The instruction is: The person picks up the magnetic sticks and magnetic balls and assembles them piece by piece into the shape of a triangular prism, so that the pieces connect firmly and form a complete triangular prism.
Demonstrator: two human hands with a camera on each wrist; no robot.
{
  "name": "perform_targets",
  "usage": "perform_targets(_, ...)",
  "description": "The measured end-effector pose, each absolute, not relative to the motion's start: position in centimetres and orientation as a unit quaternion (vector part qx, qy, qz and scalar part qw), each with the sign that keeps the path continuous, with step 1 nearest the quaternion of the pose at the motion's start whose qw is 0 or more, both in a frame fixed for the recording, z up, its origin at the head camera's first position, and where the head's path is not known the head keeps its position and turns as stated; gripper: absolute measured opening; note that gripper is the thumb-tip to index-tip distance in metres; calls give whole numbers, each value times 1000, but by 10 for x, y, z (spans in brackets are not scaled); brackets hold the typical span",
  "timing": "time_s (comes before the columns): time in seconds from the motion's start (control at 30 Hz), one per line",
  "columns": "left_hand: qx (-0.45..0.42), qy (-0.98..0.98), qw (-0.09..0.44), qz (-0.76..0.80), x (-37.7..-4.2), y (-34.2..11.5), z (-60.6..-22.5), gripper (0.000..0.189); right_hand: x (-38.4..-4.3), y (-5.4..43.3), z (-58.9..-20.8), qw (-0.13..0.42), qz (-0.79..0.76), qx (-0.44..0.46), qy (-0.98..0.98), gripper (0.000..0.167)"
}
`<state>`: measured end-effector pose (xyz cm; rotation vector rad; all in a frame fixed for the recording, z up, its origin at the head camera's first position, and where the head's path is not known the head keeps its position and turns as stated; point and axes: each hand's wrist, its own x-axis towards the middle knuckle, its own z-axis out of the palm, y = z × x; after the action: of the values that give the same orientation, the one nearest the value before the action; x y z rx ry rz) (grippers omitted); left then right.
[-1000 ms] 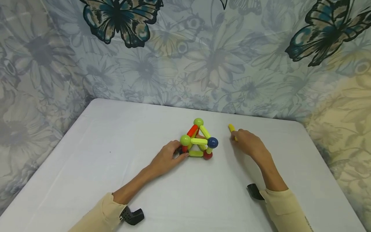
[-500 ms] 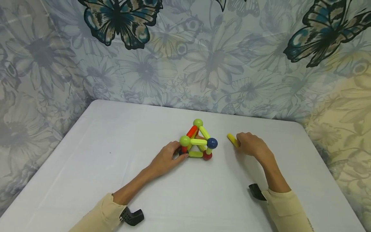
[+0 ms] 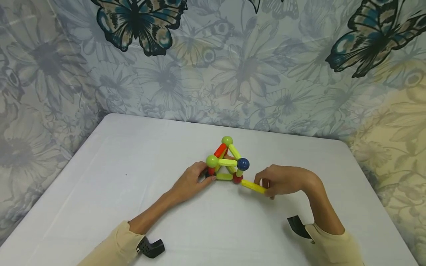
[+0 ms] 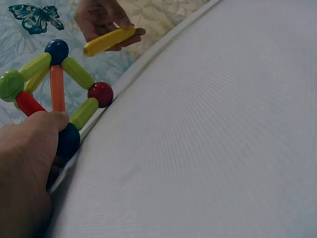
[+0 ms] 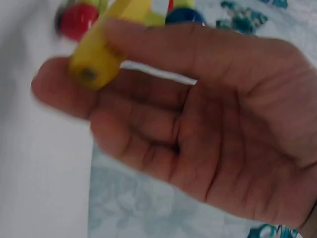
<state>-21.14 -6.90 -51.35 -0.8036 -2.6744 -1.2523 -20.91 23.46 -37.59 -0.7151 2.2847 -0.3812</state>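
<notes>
A small frame of magnetic building sticks and balls stands on the table, with yellow-green sticks (image 3: 227,162), red sticks (image 4: 30,104), green balls (image 3: 212,161), a blue ball (image 3: 243,164) and a red ball (image 3: 237,178). My left hand (image 3: 189,183) grips its lower left corner, thumb and fingers about a dark blue ball (image 4: 68,141). Between thumb and fingertips my right hand (image 3: 287,180) pinches a yellow magnetic stick (image 3: 253,186). The stick's free end points at the red ball and reaches right up to it in the head view; the left wrist view shows a gap there.
A white-covered table (image 3: 149,147) lies under both hands. Behind it hangs a cloth (image 3: 186,81) printed with flowers and butterflies. Black wrist cameras (image 3: 151,247) stick out at both beige sleeves (image 3: 334,245).
My right hand has turned and come nearer, swinging the yellow stick from beyond the frame's right side down to the red ball. The left hand and the frame have stayed put.
</notes>
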Motion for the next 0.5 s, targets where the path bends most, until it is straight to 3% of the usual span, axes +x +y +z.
perform_targets(0.13, -262, -874, 45, -406, -211, -70, -514, 29, -198, 208, -377, 362, -196, -305, 859, 32)
perform_targets(0.33, -262, -873, 50, -409, -212, -71, -513, 28, -188, 183, -389, 308, -204, -285, 884, 7)
perform_targets(0.5, -265, -871, 42, -412, -211, -69, -513, 30, -185, 172, -402, 283, -196, -260, 902, 4)
